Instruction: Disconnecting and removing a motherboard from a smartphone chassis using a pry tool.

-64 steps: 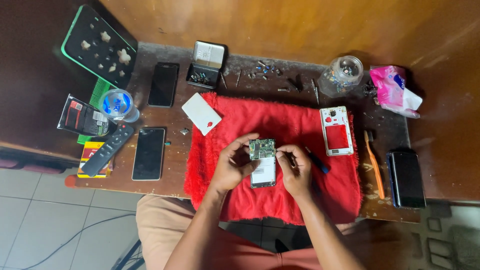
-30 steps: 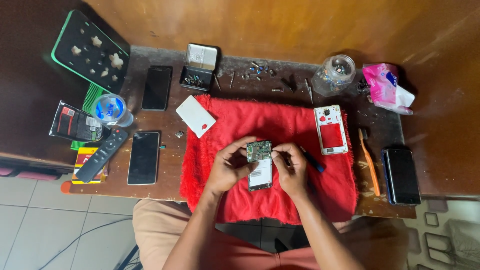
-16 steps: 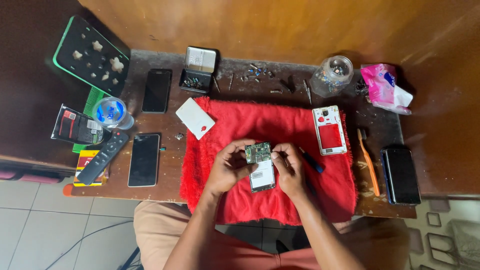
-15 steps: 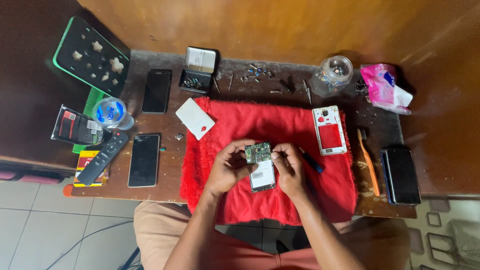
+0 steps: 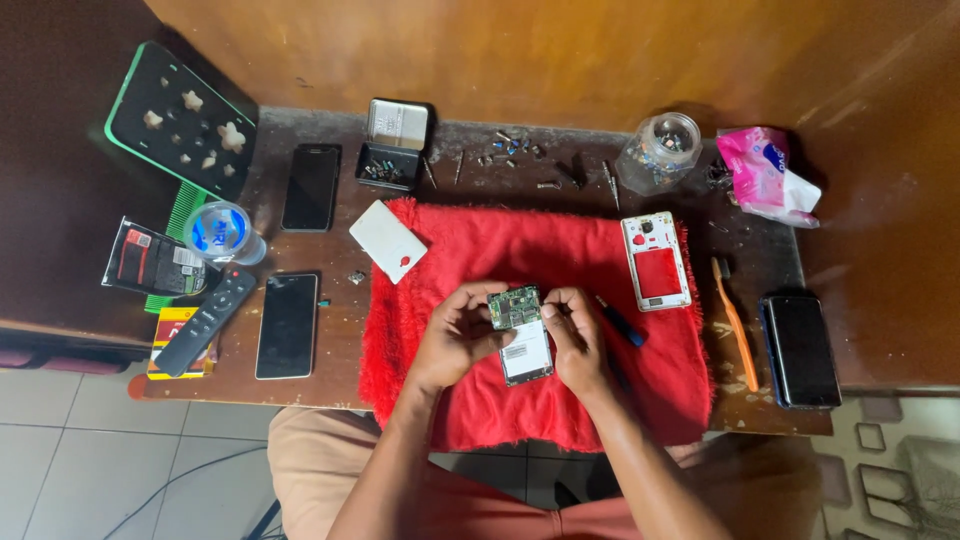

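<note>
**Both hands on an opened phone over the red cloth**

Head view: I see the left hand [image 5: 455,335] and the right hand [image 5: 575,335] meeting over the middle of a red towel [image 5: 560,250] spread on the table [image 5: 300,395]. Between them is an opened phone [image 5: 524,350], pale back up, with a green circuit board [image 5: 514,307] at its far end. The left grip pinches the board's left edge between thumb and fingers; the right grip is pressed around the phone's right side, and a dark screwdriver [image 5: 622,322] pokes out past the right knuckles. I cannot tell whether that hand holds the tool.

Containers: an open black tin [image 5: 392,150] at the far edge holds a small heap of screws in its lower half. A clear jar [image 5: 658,152] to the right holds small mixed parts. A green-rimmed black tray [image 5: 182,118] on the far left carries several pale pieces in its slots.

On the towel's right lies a white phone frame [image 5: 656,260] with a red inside. 2 dark phones [image 5: 300,250] lie left of the towel.
</note>
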